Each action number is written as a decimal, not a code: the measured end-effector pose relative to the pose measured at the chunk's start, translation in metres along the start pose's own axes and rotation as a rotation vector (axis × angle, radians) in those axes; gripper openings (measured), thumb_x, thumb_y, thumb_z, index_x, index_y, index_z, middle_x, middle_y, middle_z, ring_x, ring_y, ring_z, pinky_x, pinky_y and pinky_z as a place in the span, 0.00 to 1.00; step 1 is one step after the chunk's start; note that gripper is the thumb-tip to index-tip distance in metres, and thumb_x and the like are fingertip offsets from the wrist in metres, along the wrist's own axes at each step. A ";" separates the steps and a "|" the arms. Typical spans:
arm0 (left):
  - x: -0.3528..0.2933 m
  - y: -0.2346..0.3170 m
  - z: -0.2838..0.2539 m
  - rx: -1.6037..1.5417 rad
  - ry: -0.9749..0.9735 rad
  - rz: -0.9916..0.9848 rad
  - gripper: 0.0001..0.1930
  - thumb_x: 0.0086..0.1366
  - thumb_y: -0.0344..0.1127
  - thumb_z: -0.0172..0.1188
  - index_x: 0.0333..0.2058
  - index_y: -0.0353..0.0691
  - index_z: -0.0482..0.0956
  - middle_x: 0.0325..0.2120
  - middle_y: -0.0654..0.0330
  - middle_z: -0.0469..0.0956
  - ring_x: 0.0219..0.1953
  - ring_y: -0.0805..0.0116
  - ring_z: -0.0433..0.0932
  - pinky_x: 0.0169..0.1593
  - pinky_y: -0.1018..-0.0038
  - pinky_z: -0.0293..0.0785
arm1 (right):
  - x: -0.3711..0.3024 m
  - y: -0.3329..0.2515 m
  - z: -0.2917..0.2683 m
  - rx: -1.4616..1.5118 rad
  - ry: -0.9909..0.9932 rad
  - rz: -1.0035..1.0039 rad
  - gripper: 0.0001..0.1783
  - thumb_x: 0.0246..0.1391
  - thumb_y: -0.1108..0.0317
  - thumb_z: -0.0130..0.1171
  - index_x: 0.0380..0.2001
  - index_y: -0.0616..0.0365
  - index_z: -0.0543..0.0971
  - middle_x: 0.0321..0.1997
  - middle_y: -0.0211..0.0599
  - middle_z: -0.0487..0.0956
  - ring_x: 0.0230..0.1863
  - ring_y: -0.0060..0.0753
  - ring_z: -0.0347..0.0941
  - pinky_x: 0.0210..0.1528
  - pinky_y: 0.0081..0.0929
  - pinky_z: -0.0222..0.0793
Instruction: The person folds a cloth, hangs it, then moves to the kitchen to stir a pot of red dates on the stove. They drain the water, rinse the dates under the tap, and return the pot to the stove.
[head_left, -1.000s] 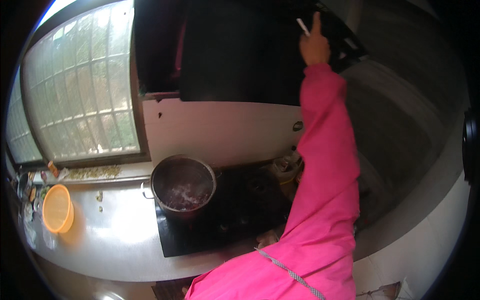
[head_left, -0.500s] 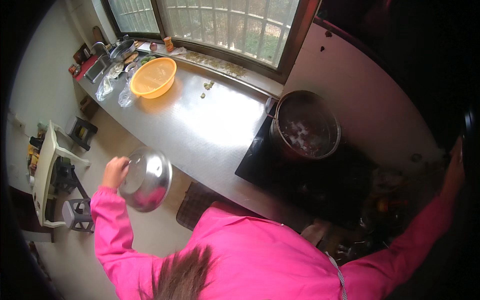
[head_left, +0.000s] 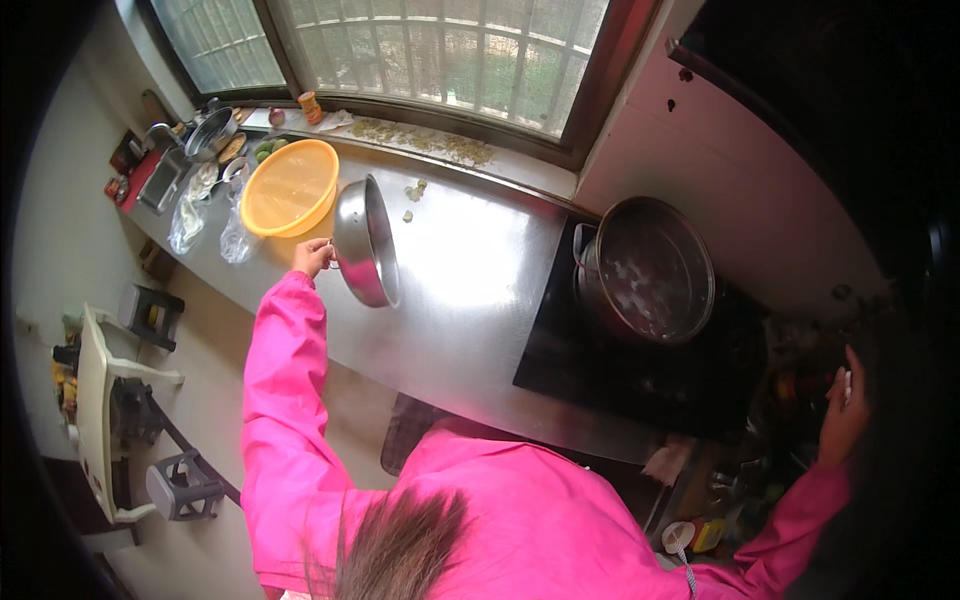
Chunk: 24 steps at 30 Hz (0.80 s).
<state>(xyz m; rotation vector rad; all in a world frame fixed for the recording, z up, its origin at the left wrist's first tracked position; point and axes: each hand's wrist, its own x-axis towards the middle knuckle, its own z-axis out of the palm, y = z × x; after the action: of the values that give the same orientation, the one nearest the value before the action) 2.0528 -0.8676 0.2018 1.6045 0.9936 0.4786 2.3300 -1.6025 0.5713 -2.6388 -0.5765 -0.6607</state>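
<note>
By a small handle on its domed side, my left hand (head_left: 313, 258) grips a shiny metal pot lid (head_left: 368, 240). The lid is held on edge over the steel counter, hollow side facing right, beside an orange plastic basin (head_left: 291, 188). At the far right, my right hand (head_left: 842, 420) is over the dim area right of the stove, one finger pointing up. A small whitish thing shows between its fingers, too small to name. A large uncovered metal pot (head_left: 655, 270) stands on the black cooktop (head_left: 600, 365), with dark liquid and pale foam or glare inside.
Plastic bags (head_left: 238, 238), a metal colander or bowl (head_left: 211, 135) and a sink (head_left: 163, 183) are at the counter's left end. Small greenish scraps (head_left: 416, 189) lie near the windowsill. Stools (head_left: 186, 485) and a white table (head_left: 100, 410) stand on the floor at left. Bottles and jars crowd the right.
My left hand has swung the lid up and right, from over the floor to over the counter, turning it on edge. My right hand has come down and leftward from the far right edge.
</note>
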 end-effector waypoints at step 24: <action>0.010 -0.151 0.062 -1.365 0.066 -0.577 0.23 0.67 0.37 0.36 0.57 0.31 0.50 0.60 0.50 0.50 0.62 0.54 0.50 0.65 0.63 0.45 | -0.029 -0.094 0.105 -0.063 -0.211 0.068 0.09 0.51 0.70 0.52 0.36 0.57 0.75 0.32 0.47 0.76 0.34 0.50 0.73 0.33 0.31 0.67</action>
<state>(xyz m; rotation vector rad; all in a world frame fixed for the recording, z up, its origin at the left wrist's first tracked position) 2.0526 -0.8943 0.0408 0.0750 0.7937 0.5941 2.3007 -1.4856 0.4925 -2.7935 -0.5292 -0.3889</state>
